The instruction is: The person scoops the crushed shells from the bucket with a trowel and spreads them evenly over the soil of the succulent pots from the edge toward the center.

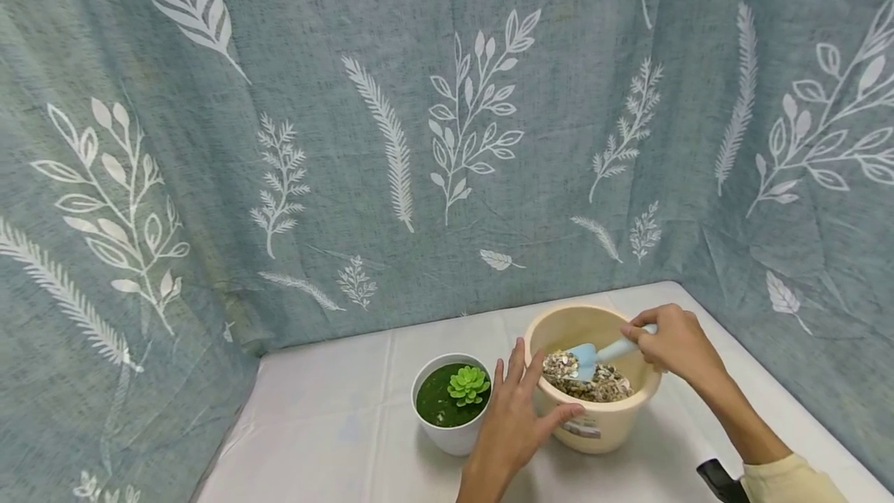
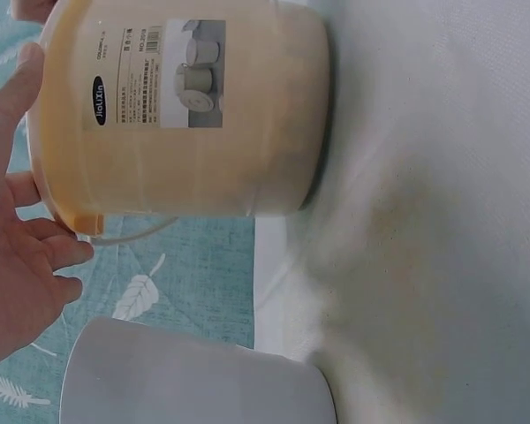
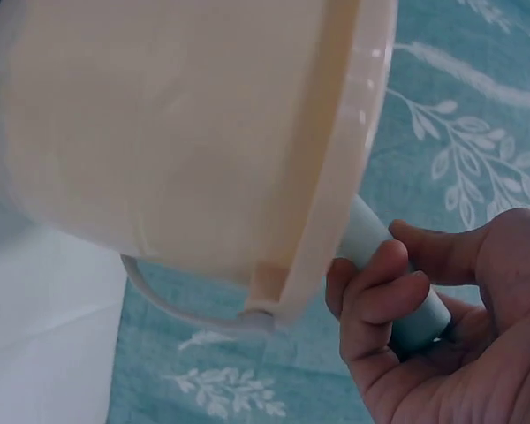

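Note:
A cream bucket [image 1: 599, 425] stands upright, holding a bed of mixed gravel [image 1: 604, 385]. My right hand [image 1: 670, 344] grips the handle of a light blue scoop [image 1: 585, 355]. The scoop's blade is inside the bucket, carrying gravel. In the right wrist view, fingers curl round the handle [image 3: 367, 234], while the bucket wall hides the blade. My left hand [image 1: 513, 414] rests with spread fingers against the bucket's near left rim; its thumb lies along the front. From the left wrist, the thumb [image 2: 22, 79] touches the rim above the bucket's label [image 2: 159, 75].
Just left of the left hand, a white pot [image 1: 450, 438] holds a green succulent [image 1: 468, 385] on a dark green surface. Both containers stand on a white-covered table [image 1: 314, 425]. Leaf-patterned blue-green cloth [image 1: 314, 99] hangs behind and at the sides. A thin bail [image 3: 177, 309] hangs from the bucket's side.

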Demonstrator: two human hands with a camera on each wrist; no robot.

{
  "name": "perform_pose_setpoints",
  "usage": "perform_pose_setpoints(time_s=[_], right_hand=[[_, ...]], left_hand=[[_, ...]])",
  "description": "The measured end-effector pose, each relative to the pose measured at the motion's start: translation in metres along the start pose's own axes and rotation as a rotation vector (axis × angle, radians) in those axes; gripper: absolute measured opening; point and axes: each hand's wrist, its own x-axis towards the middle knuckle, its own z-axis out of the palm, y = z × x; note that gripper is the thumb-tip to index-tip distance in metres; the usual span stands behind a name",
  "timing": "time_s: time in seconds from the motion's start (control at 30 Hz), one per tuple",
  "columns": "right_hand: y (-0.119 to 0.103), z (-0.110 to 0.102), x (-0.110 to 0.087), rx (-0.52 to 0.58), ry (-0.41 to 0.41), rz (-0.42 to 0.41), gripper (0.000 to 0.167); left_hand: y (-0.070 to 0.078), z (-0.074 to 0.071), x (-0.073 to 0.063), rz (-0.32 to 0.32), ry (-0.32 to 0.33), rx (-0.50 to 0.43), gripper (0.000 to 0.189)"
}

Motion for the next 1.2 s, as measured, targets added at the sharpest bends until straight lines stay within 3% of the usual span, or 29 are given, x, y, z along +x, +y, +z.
perform_pose_setpoints(time_s=[0.23,0.5,0.7,1.0,1.2], right_hand=[[0.005,-0.009,-0.005,0.008,0.024,0.009,0.036],[0.012,-0.023,-0.012,0.021,0.027,0.028,0.04],[0.009,-0.033,-0.017,0.065,0.045,0.019,0.041],[-0.024,-0.03,-0.013,0.167,-0.02,0.017,0.043],[-0.045,-0.017,-0.013,0.168,-0.077,-0.002,0.041]], left_hand=[[-0.001,0.0,-0.001,0.009,0.013,0.016,0.091],[-0.002,0.0,-0.003,-0.039,-0.024,-0.052,0.093],[-0.003,0.0,-0.003,-0.033,-0.009,-0.005,0.099],[-0.019,-0.017,-0.009,0.043,-0.009,0.064,0.104],[-0.047,-0.037,-0.031,0.007,0.088,-0.028,0.103]])
